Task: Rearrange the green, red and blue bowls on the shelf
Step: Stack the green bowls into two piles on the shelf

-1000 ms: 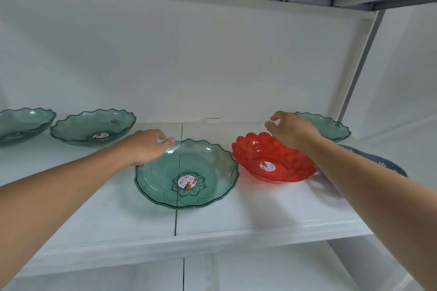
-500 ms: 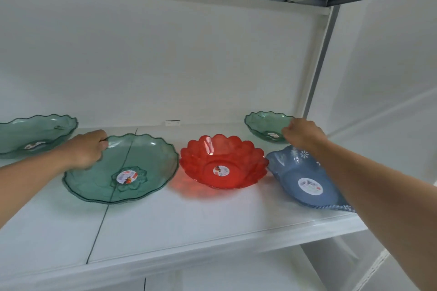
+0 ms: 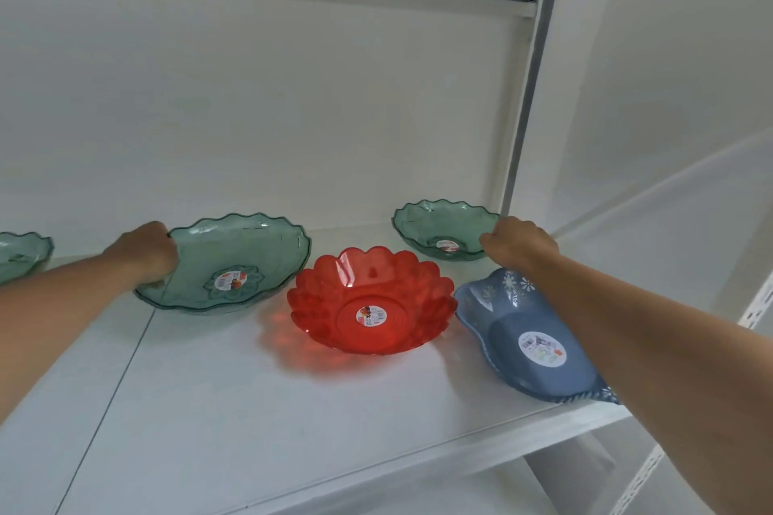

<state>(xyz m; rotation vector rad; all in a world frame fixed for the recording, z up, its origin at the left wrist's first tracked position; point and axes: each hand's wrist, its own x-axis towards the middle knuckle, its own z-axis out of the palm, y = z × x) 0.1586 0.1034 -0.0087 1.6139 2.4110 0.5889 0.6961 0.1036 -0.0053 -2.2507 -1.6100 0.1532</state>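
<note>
A large green bowl [image 3: 247, 251] is tipped up toward the back of the white shelf [image 3: 234, 397], and my left hand [image 3: 144, 251] grips its left rim. A red scalloped bowl [image 3: 372, 297] rests in the middle. To its right lies a blue bowl with white flowers [image 3: 523, 351], partly under my right forearm. At the back right stands a small green bowl [image 3: 443, 228]; my right hand [image 3: 516, 243] is closed on its right rim.
Another green bowl [image 3: 21, 255] shows at the far left edge. The shelf's back wall is close behind the bowls, a grey upright post [image 3: 523, 109] stands at the right, and the shelf above hangs overhead. The blue bowl overhangs the shelf's front right corner.
My left hand has pushed the large green bowl back and tilted it up. My right hand left the red bowl, reached the small green bowl's rim and closed on it.
</note>
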